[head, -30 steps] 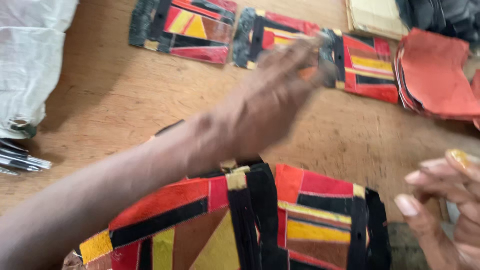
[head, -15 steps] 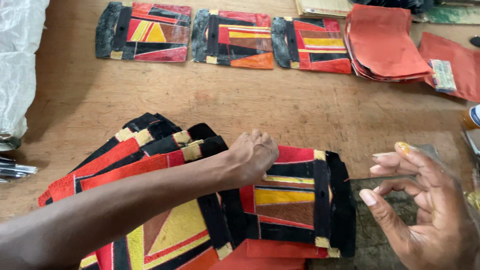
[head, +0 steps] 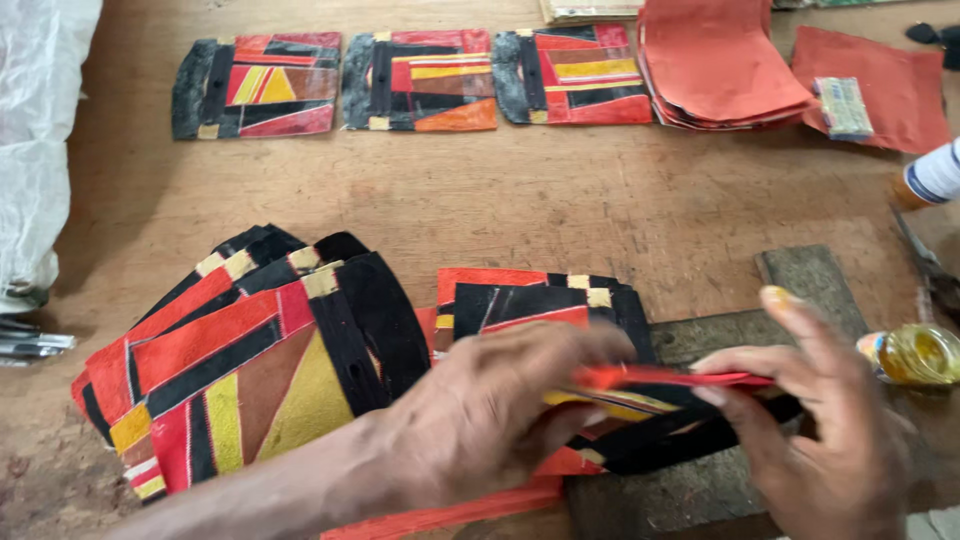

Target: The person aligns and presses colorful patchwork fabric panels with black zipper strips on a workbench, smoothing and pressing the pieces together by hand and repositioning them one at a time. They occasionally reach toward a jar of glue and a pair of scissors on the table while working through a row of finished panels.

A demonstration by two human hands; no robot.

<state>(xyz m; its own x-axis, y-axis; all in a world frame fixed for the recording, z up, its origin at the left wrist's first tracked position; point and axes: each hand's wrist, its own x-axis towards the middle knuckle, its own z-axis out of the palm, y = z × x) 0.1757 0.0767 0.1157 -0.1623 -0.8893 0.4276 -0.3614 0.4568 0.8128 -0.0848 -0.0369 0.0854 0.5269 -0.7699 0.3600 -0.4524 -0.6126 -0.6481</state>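
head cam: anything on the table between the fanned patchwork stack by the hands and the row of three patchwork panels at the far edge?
Nothing: in the head view only bare wooden table separates the fanned stack from the three panels.

A craft workshop: worn wooden workbench point(head: 560, 215), patchwork leather panels point(head: 255, 85), glue bottle point(head: 915, 353).

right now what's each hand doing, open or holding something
Left hand: closed on the top patchwork panel of the nearer stack, pinching its near edge.
Right hand: grip shut on the same panel's right end, thumb on top.
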